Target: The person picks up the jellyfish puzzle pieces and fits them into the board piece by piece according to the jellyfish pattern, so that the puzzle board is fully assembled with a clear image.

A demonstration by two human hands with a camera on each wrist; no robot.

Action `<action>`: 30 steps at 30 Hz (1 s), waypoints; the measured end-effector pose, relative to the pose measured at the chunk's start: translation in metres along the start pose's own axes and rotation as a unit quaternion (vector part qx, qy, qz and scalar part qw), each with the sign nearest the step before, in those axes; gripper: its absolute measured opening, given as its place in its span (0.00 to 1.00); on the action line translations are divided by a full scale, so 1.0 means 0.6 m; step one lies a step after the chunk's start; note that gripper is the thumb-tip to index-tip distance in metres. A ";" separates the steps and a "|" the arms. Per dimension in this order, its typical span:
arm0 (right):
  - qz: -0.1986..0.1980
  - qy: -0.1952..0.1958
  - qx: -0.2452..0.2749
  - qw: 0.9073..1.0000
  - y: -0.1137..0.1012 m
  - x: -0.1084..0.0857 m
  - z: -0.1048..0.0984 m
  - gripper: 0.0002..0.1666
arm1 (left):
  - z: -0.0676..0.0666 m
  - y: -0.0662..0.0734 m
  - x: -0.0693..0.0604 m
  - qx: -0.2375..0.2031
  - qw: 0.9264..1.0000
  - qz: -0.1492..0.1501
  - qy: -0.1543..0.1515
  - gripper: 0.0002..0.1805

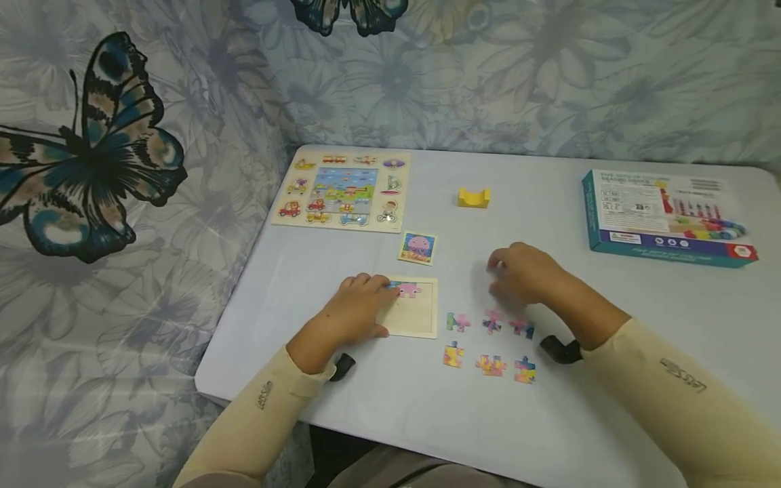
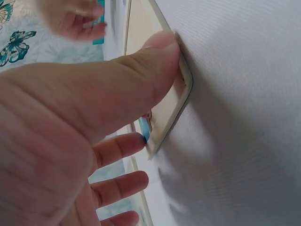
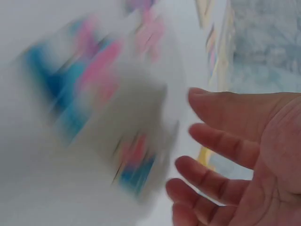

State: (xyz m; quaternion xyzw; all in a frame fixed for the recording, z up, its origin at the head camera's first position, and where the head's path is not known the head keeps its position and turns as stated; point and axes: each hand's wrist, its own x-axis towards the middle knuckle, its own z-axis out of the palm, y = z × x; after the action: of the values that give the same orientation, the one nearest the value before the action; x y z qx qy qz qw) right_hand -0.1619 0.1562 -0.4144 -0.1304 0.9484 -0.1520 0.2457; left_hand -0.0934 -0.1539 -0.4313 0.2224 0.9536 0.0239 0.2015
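My left hand [image 1: 360, 308] rests at the left side of a shallow wooden puzzle tray [image 1: 415, 322]. In the left wrist view its thumb presses the tray's rim [image 2: 186, 89], and the index fingertip touches a blue piece [image 2: 145, 128] in a corner. A pink piece with an eye [image 1: 410, 290] lies along the tray's top edge. My right hand [image 1: 521, 274] hovers over the table, fingers loosely bent and holding nothing. Below it lie several loose jigsaw pieces [image 1: 490, 365] in two rows; the right wrist view blurs a blue-and-pink piece [image 3: 70, 89].
Behind the tray lies a small picture card [image 1: 417, 248] with a pink octopus. A vehicle puzzle board [image 1: 344, 190] occupies the back left, a yellow curved block [image 1: 474, 198] the back middle. At the back right is a teal-edged box [image 1: 671, 217]. Patterned cloth hangs behind.
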 end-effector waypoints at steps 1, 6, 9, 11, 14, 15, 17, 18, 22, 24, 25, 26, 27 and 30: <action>0.003 -0.003 -0.006 1.000 0.013 -0.008 -0.001 0.27 | 0.000 -0.001 -0.002 -0.002 1.000 -0.001 0.000 0.45; 0.016 0.005 -0.003 1.000 0.061 -0.031 0.010 0.28 | 0.000 -0.006 -0.008 0.002 1.000 0.000 0.003 0.45; 0.015 0.021 0.017 1.000 0.068 -0.032 0.019 0.25 | 0.000 -0.005 -0.009 0.007 1.000 0.019 0.008 0.44; 0.009 0.032 0.030 0.999 0.065 -0.032 0.020 0.22 | -0.001 -0.003 -0.008 0.004 0.999 0.039 0.001 0.44; -0.005 0.047 0.051 0.998 0.054 -0.031 0.014 0.14 | -0.003 0.001 -0.007 -0.014 0.998 0.059 -0.022 0.42; -0.010 0.050 0.060 0.997 0.047 -0.030 0.012 0.11 | -0.004 0.002 -0.007 -0.021 0.997 0.060 -0.030 0.42; -0.022 0.050 0.086 0.995 0.031 -0.027 0.007 0.07 | -0.005 0.004 -0.007 -0.031 0.997 0.055 -0.044 0.41; -0.025 0.046 0.103 0.993 0.021 -0.023 0.006 0.06 | -0.006 0.004 -0.006 -0.033 0.997 0.052 -0.048 0.41; -0.025 0.019 0.182 0.983 -0.028 0.001 0.014 0.07 | -0.008 0.007 -0.004 -0.030 0.997 0.050 -0.052 0.40; -0.031 0.009 0.206 0.978 -0.053 0.016 0.024 0.07 | -0.008 0.008 -0.001 -0.031 0.997 0.052 -0.051 0.40; -0.035 0.006 0.213 0.976 -0.065 0.024 0.030 0.07 | -0.008 0.008 0.000 -0.032 0.997 0.054 -0.050 0.40; -0.042 0.004 0.215 0.976 -0.075 0.032 0.036 0.07 | -0.007 0.009 0.002 -0.033 0.997 0.057 -0.048 0.40; -0.047 0.002 0.216 0.975 -0.084 0.038 0.041 0.07 | -0.007 0.009 0.003 -0.035 0.997 0.059 -0.047 0.40; -0.059 -0.001 0.209 0.976 -0.102 0.052 0.056 0.07 | -0.007 0.011 0.007 -0.032 0.996 0.068 -0.044 0.41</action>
State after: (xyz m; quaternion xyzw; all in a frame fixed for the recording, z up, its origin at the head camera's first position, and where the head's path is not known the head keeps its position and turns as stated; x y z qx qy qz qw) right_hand -0.1609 0.0825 -0.4343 -0.1319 0.8861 -0.3608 0.2593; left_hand -0.0957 -0.1458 -0.4284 0.2809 0.9252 0.0587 0.2482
